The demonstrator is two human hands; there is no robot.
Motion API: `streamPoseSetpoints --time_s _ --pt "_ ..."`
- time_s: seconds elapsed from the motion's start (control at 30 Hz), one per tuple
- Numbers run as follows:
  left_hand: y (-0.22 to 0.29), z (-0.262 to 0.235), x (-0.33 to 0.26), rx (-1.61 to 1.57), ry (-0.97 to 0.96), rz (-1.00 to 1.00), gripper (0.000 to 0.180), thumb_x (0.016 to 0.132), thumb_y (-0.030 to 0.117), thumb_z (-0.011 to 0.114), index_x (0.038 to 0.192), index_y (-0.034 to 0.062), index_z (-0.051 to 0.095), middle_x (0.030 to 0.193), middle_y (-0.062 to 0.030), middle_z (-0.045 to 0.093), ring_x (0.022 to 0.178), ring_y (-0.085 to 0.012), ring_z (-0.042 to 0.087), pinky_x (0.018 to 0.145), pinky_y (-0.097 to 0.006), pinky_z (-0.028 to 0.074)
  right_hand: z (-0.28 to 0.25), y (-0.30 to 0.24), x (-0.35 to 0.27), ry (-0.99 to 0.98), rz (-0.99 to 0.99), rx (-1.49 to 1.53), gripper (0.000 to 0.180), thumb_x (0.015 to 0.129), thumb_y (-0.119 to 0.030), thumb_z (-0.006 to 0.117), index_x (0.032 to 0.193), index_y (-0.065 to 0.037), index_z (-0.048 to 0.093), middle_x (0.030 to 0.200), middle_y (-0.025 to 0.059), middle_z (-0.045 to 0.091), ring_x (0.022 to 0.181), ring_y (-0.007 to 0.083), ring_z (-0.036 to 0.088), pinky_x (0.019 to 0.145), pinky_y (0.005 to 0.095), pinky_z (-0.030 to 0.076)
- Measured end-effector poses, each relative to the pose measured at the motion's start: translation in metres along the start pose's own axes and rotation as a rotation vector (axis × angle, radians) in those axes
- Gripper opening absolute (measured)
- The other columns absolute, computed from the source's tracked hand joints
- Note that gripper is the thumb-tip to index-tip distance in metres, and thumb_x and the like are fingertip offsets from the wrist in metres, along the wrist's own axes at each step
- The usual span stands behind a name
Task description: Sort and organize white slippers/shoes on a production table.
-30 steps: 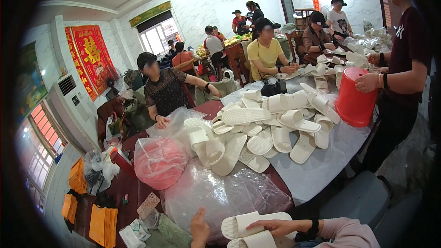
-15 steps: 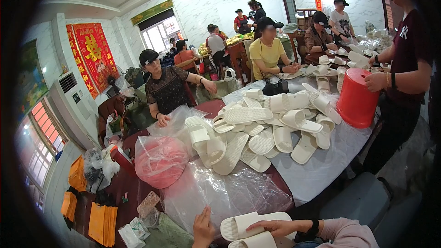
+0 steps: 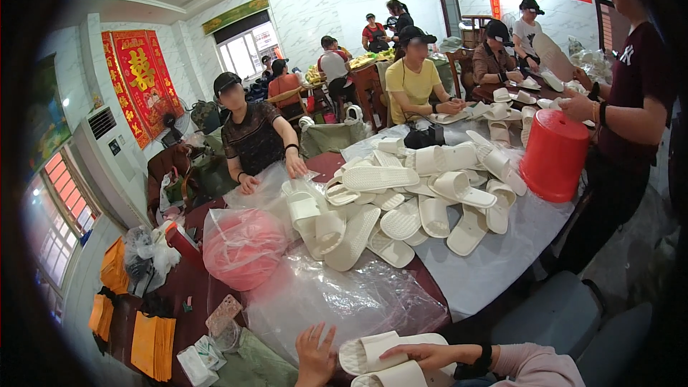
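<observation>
Low in the view, my right hand grips a pair of white slippers; the upper slipper lies beside the other slipper, both cut off at the lower edge. My left hand is raised just left of them, its fingers apart and nothing in it. Beyond both hands spreads a sheet of clear plastic on the dark red table. A large heap of white slippers covers the table's middle.
A pink bundle in clear plastic lies left of the heap; a red bucket stands at right. Orange packets, a phone and a tissue pack are at lower left. Co-workers surround the table. A grey chair is at right.
My left hand's fingers have spread apart. The co-worker across at left has lowered a hand to the clear plastic. The person at right has moved a hand off the bucket's side.
</observation>
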State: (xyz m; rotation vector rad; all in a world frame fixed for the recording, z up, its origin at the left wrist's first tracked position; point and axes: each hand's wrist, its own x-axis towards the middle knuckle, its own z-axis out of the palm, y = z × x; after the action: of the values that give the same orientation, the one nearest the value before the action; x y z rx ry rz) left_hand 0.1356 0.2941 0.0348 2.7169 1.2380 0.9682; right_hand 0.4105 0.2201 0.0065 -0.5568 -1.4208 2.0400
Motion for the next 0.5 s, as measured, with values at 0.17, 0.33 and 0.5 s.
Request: streamPoseSetpoints --time_s 0.17,0.33,0.5 --pt "-0.001 0.004 -0.018 0.023 -0.395 -0.142 0.051 0.086 0.014 0.049 0.136 0.0144 0.044 0.141 -0.0209 0.036 0.128 -0.0431 0.034 0.103 -0.052 0.027 0.003 0.000 0.005 0.006 0.049 -0.165 0.051 0.093 -0.006 0.051 0.141 -0.008 0.033 0.138 0.0063 0.038 0.124 0.0166 0.039 0.106 0.0301 0.031" --pt "-0.006 0.012 -0.021 -0.086 -0.352 -0.145 0.050 0.086 0.012 0.048 0.135 0.0086 0.043 0.140 -0.0224 0.037 0.127 -0.0429 0.034 0.104 -0.050 0.029 0.003 -0.003 0.005 0.076 0.005 -0.290 0.051 0.090 -0.003 0.051 0.139 -0.010 0.037 0.136 0.0086 0.041 0.124 0.0188 0.040 0.105 0.0312 0.031" --pt "0.009 0.002 -0.007 -0.380 -0.389 -0.168 0.049 0.089 0.013 0.045 0.135 -0.0004 0.039 0.135 -0.0261 0.041 0.123 -0.0424 0.040 0.102 -0.045 0.033 0.000 0.007 0.010 0.345 -0.117 -0.660 0.052 0.084 -0.002 0.055 0.134 -0.014 0.044 0.131 0.0143 0.045 0.122 0.0298 0.043 0.103 0.0370 0.034"
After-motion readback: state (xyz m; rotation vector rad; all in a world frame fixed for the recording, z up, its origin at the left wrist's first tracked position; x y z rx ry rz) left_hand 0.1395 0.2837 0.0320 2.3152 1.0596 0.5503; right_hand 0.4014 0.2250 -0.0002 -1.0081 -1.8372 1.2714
